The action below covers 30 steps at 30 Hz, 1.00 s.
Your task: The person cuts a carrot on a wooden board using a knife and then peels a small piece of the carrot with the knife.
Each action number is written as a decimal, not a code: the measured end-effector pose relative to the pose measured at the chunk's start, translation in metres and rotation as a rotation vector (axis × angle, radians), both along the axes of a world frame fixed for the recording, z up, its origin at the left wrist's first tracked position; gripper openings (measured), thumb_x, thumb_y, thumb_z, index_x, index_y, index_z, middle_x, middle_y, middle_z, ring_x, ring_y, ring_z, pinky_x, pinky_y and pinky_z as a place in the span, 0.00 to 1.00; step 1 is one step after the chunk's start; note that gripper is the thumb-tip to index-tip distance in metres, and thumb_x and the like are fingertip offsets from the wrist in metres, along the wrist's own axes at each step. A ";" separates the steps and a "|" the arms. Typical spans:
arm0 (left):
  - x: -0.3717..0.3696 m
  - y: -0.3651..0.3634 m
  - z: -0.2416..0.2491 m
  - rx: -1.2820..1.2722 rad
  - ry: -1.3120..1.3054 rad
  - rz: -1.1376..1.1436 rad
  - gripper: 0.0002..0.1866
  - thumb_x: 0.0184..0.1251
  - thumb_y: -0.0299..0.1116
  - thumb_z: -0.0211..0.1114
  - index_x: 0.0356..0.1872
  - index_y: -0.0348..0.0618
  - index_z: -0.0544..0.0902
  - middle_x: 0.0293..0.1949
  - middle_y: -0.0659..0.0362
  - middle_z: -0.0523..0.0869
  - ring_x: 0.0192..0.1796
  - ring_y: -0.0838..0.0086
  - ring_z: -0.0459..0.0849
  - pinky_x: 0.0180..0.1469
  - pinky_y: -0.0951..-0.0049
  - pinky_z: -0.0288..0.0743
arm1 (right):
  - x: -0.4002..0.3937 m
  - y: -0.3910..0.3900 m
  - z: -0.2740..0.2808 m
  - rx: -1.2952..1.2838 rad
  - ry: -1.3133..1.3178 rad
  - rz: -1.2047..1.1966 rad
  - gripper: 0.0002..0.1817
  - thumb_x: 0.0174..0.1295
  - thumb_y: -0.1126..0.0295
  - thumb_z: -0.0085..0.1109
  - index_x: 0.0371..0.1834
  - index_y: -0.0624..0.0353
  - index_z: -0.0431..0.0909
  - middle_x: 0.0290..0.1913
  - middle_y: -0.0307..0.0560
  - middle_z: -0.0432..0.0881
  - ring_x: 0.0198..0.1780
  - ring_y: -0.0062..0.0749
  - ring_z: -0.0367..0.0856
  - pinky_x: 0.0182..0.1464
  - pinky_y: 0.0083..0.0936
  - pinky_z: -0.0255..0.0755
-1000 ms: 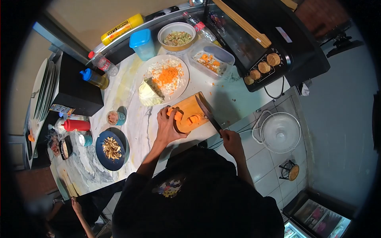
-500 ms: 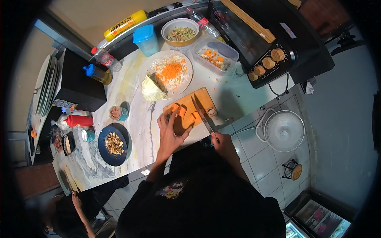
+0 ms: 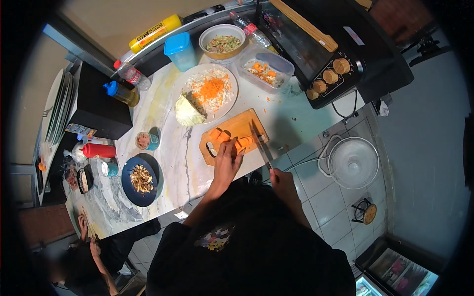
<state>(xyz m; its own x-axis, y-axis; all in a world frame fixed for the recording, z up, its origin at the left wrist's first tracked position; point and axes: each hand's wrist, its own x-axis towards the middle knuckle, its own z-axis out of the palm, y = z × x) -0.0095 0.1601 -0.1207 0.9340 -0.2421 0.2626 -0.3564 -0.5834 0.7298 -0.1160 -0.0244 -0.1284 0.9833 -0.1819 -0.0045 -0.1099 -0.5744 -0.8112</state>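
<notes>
the carrot [image 3: 243, 143] lies on the board [image 3: 236, 127], long axis running 8 to 2 o'clock. left hand [image 3: 228, 165] pins its 8 o'clock end, fingers curled on it. right hand [image 3: 283, 181] grips the knife [image 3: 260, 143], blade at the carrot's 3 o'clock end.

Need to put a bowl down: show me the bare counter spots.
Bare marble lies between the blue plate and the cutting board, and right of the board below the plastic tub. Crowded around the white plate and the bottles.
</notes>
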 end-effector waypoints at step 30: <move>0.015 -0.031 -0.010 0.395 -0.160 -0.131 0.13 0.64 0.27 0.61 0.49 0.38 0.77 0.39 0.49 0.83 0.43 0.56 0.82 0.39 0.60 0.78 | -0.051 -0.026 0.017 0.064 0.010 -0.146 0.15 0.66 0.70 0.57 0.22 0.66 0.73 0.15 0.61 0.70 0.18 0.58 0.72 0.21 0.38 0.60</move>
